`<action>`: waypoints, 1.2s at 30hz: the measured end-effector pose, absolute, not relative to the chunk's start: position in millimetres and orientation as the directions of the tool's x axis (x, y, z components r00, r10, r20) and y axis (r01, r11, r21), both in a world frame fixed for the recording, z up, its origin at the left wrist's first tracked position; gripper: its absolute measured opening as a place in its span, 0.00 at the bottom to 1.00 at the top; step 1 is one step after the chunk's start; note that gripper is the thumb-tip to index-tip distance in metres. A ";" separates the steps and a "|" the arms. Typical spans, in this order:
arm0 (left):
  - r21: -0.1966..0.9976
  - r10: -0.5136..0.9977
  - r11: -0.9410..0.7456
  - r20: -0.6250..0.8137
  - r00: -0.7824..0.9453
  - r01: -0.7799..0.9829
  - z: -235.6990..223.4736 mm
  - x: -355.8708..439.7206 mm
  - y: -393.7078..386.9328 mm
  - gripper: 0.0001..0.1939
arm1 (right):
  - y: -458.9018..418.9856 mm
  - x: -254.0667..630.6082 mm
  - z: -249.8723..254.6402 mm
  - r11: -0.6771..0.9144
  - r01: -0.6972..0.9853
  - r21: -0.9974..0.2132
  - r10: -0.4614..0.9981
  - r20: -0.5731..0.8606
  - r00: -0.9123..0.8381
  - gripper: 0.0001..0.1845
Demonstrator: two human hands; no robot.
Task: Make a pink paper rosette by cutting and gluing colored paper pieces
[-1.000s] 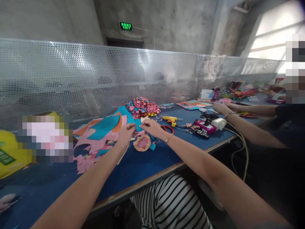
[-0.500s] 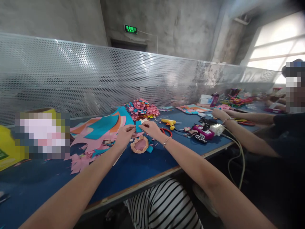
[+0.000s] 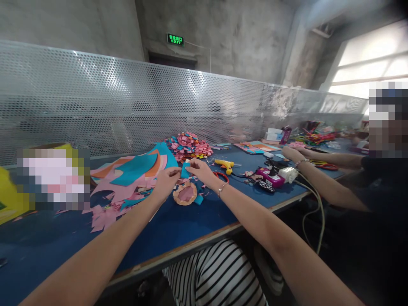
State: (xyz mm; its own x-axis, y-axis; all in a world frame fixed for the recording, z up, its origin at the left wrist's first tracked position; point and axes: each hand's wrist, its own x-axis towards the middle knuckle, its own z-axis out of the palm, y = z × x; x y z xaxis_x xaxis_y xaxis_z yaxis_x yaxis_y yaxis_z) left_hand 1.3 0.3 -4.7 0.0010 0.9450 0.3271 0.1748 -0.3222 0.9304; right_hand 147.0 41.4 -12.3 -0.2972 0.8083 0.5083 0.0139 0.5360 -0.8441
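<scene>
A small blue piece of craft sheet (image 3: 185,171) is pinched between the fingertips of my left hand (image 3: 168,177) and my right hand (image 3: 201,171), just above the table. Both hands are closed, thumbs against fingers. Directly below them lies a round tan piece with a scalloped rim and a pinkish-brown middle (image 3: 185,194). A blue scrap (image 3: 199,199) touches the table at its right side. Close behind my right wrist are red scissor handles (image 3: 220,177), partly hidden by that wrist.
Cut pink, orange and blue sheets (image 3: 134,168) lie left of my hands, with a heap of small colourful pieces (image 3: 189,145) behind. To the right are a yellow glue gun (image 3: 225,165), a purple power strip (image 3: 270,177) and a co-worker's arms (image 3: 331,182). A perforated metal screen (image 3: 127,102) stands behind.
My hands stay together at the blue piece, with only a slight shift in its tilt. The whole view has moved slightly.
</scene>
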 end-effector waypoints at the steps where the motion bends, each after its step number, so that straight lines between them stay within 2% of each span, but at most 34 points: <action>1: 0.931 0.946 -0.319 0.323 0.003 0.177 -4.7 1.5 0.2 0.14 | 41.3 147.1 -12.1 0.533 0.007 -0.846 0.808 0.507 -0.300 0.13; 8: 0.925 0.929 -0.349 0.362 -0.074 0.147 1.0 4.4 -1.7 0.18 | 40.3 147.7 -10.2 0.530 0.011 -0.848 0.814 0.504 -0.289 0.12; 11: 0.906 0.918 -0.381 0.394 -0.041 0.184 2.5 5.1 -2.8 0.18 | 41.1 147.1 -10.3 0.496 -0.023 -0.868 0.835 0.483 -0.263 0.12; 15: 0.885 0.917 -0.378 0.399 -0.021 0.273 -1.0 4.0 0.3 0.16 | 40.5 146.8 -10.2 0.455 -0.086 -0.886 0.847 0.461 -0.265 0.13; 25: 0.858 0.912 -0.382 0.410 -0.008 0.344 -3.9 1.8 4.7 0.11 | 36.4 144.8 -7.8 0.381 -0.168 -0.909 0.880 0.412 -0.235 0.14; 36: 0.828 0.907 -0.386 0.422 0.003 0.407 -0.5 3.5 0.3 0.11 | 32.7 145.7 -4.0 0.321 -0.270 -0.908 0.892 0.386 -0.238 0.13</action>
